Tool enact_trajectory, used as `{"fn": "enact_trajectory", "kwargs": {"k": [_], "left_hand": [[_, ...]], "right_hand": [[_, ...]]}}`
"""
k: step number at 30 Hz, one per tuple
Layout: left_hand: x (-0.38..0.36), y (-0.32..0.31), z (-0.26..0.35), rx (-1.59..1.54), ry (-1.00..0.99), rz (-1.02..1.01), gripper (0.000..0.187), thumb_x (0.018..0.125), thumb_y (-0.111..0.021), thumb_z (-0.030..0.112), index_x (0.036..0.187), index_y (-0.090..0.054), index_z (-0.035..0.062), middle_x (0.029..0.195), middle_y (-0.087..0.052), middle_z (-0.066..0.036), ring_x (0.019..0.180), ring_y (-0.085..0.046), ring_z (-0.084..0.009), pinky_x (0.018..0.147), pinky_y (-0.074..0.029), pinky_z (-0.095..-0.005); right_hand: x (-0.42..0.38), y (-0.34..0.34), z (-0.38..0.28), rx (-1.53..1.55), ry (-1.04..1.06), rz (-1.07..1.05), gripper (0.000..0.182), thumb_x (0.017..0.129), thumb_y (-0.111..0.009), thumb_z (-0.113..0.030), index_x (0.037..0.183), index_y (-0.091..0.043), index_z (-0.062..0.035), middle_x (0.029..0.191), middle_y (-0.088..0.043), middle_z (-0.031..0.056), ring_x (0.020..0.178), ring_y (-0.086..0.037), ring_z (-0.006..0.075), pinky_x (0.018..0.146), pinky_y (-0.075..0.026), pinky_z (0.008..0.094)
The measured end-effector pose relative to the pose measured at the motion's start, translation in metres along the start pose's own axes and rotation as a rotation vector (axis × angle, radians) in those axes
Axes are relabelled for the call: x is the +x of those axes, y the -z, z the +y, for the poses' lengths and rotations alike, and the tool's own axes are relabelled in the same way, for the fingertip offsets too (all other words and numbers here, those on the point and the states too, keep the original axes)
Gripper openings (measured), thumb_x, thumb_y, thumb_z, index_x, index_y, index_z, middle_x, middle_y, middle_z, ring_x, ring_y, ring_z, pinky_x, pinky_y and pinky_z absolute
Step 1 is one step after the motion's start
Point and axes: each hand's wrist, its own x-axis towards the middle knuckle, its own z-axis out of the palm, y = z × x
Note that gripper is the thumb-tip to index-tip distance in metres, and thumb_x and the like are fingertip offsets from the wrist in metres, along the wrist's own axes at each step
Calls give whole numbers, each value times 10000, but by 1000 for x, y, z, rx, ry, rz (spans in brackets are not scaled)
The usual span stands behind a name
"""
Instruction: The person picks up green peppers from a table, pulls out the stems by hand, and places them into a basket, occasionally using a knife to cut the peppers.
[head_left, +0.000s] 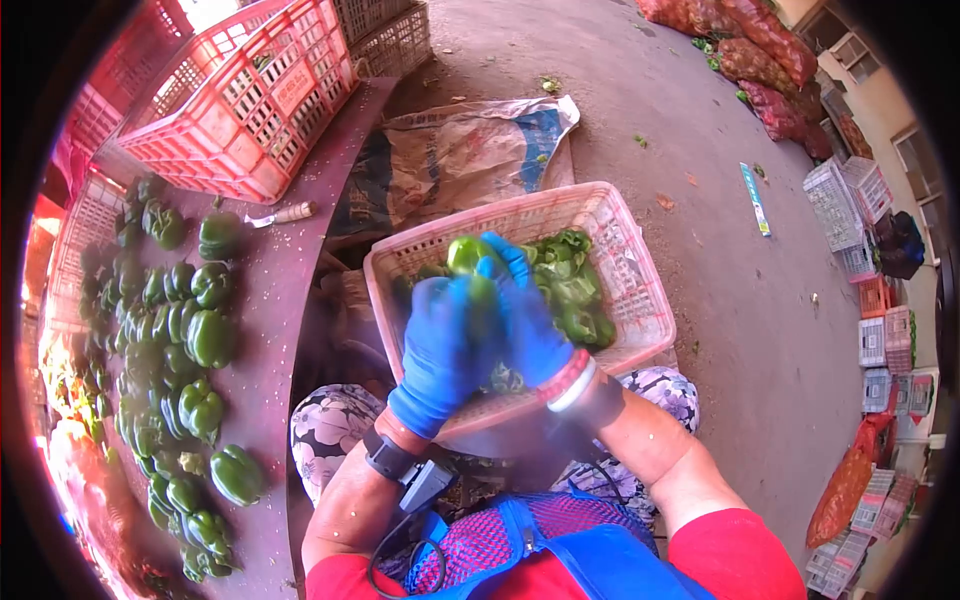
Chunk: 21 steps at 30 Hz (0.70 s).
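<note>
Many green peppers (211, 339), one knife (284, 214) on table (276, 345)

Left hand (440, 340), right hand (532, 332) blurred; pepper (466, 254) partly hidden by fingers (511, 256); vest (625, 565) cut off below.

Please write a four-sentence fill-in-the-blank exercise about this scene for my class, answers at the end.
The left hand and right hand wear gloves coloured ____.
The pepper that they hold is coloured ____.
The basket beneath the hands is coloured ____.
Rows of whole peppers lie on a table to the person's ____.

Answers: blue; green; pink; left.
</note>
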Motion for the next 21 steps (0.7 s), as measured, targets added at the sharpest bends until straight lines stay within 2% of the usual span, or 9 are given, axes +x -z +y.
{"fn": "enact_trajectory", "kwargs": {"k": [6,8,9,11,12,13,16,18,21], "left_hand": [[-1,-1,5,-97,-291,-165,698,716,-870,80,1303,-492,78,1183,-572,-188,1012,-636,-354,848,-564,-410],[-3,0,3,-496,153,0,574,799,-797,54,1283,-489,77,1097,-618,-167,893,-685,-298,695,-586,-390],[3,17,13,-1033,712,-42,604,807,-777,1,1299,-443,106,1233,-573,-133,1067,-647,-254,827,-610,-387],[6,33,-10,-1246,869,-19,606,826,-728,-11,1325,-401,95,1197,-583,-155,1007,-680,-275,772,-637,-411],[9,40,-15,-1355,925,-4,615,818,-724,-25,1314,-381,92,1153,-587,-167,954,-691,-276,754,-637,-400],[6,39,-20,-1362,908,-2,595,833,-689,-30,1326,-378,88,1149,-582,-155,965,-688,-275,764,-644,-427],[-3,26,-37,-1294,958,-42,430,926,-683,122,1288,-460,60,1143,-579,-106,916,-645,-179,782,-577,-320],[-9,13,-55,-536,328,-142,343,956,-671,172,1232,-513,45,1108,-590,-82,908,-625,-146,778,-546,-289],[-8,4,-46,-446,393,-158,264,982,-658,204,1159,-571,28,1052,-612,-58,897,-613,-117,773,-530,-268]], "right_hand": [[1,20,-32,228,-315,-87,234,1059,-537,-337,1139,-643,-144,930,-650,-5,792,-629,117,723,-560,280],[-4,17,-34,72,-233,-17,261,1063,-521,-366,1119,-644,-144,908,-652,-10,778,-632,113,693,-556,259],[2,29,-24,-34,-158,-4,274,1065,-514,-378,1125,-641,-143,908,-654,-11,782,-635,112,688,-553,249],[15,59,-35,-111,-234,-112,385,1023,-577,-443,1237,-618,-126,949,-675,58,820,-647,135,707,-550,255],[-4,23,-62,-627,-84,181,446,1001,-607,-465,1285,-606,-121,956,-684,101,831,-654,160,728,-557,292],[9,44,-58,-1286,376,-29,535,958,-659,-481,1339,-580,-113,1037,-673,186,855,-660,275,804,-549,402],[-7,46,-58,-1721,584,-94,560,946,-668,-479,1360,-573,-114,1124,-638,223,933,-640,373,877,-514,469],[-8,25,-50,-1232,313,-257,584,887,-717,-496,1290,-609,-89,1117,-614,216,1035,-613,380,869,-504,468],[-15,6,-34,-1383,490,-414,571,812,-775,-458,1196,-631,-61,1065,-608,221,1042,-607,379,856,-499,475]]}}
